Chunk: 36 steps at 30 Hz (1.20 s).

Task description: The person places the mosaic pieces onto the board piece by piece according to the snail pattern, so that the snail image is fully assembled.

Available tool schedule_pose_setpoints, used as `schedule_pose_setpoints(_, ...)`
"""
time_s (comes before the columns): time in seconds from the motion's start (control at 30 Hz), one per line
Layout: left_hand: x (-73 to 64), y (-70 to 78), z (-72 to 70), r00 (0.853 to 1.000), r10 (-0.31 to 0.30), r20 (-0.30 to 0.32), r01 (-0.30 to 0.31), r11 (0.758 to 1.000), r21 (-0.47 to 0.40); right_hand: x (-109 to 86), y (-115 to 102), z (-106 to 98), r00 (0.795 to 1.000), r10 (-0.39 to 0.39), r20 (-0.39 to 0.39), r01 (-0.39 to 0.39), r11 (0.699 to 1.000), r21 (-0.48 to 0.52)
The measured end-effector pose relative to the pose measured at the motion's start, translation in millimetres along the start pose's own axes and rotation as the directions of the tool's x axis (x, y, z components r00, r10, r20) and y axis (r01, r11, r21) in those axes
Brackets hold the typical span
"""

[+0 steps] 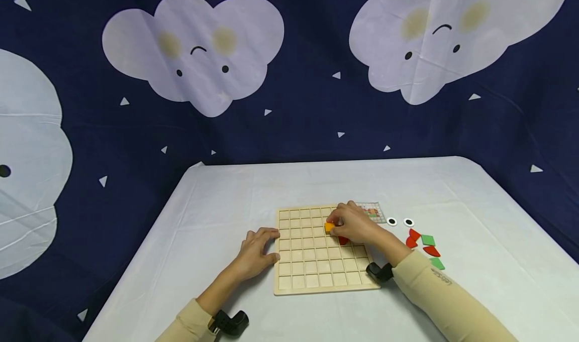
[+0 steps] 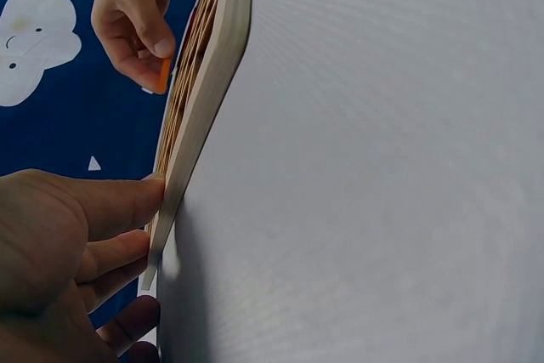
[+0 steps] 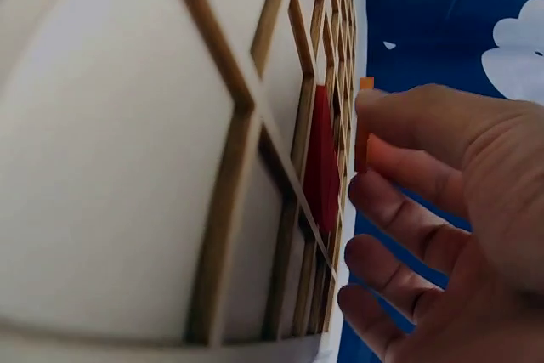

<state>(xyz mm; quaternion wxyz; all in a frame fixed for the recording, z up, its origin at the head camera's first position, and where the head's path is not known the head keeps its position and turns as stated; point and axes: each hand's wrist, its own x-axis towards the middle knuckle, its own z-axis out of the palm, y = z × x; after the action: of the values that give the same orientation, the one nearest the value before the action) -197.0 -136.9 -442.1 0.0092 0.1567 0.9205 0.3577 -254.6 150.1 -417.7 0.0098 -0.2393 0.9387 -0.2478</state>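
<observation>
My right hand [image 1: 356, 224] pinches a small orange tile [image 1: 328, 227] between thumb and fingertips, over the upper part of a wooden grid board [image 1: 312, 267]. In the right wrist view the orange tile [image 3: 363, 129] appears as a thin edge, held upright just off the grid, while the other fingers are spread loosely. Partly covered by this hand, a red piece [image 1: 343, 240] sits in the grid; the right wrist view shows the red piece [image 3: 320, 163] standing proud of the cells. My left hand [image 1: 252, 255] rests its thumb and fingertips against the board's left edge.
Partly behind the right hand lies a printed pattern card [image 1: 374, 211]. Two white discs with black centres [image 1: 408, 222] are right of it. Loose red pieces [image 1: 431, 251] and green pieces [image 1: 427, 240] lie beside the right forearm. A white cloth [image 1: 235, 191] covers the table.
</observation>
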Motion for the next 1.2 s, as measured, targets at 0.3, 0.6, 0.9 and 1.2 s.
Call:
schedule_pose_setpoints(0.3, 2.0, -0.7, 0.7, 1.0, 0.021, -0.022, -0.02, 1.0, 0.02, 1.8, 4, 5, 0.999, -0.045, 0.009, 0.045, 0.997, -0.059)
schedule_pose_setpoints(0.6, 1.6, -0.7, 1.1, 1.0, 0.014, -0.021, -0.014, 1.0, 0.016, -0.4, 4, 6, 0.998, -0.056, 0.005, 0.056, 0.997, -0.061)
schedule_pose_setpoints(0.9, 1.3, -1.0, 0.9, 1.0, 0.018, -0.02, -0.017, 1.0, 0.011, -1.3, 3, 6, 0.998, -0.058, 0.003, 0.058, 0.997, -0.056)
schedule_pose_setpoints(1.2, 0.8, -1.1, 0.5, 1.0, 0.017, -0.018, -0.017, 1.0, 0.012, -5.3, -1, -8, 1.0, 0.004, 0.0, -0.004, 1.0, 0.011)
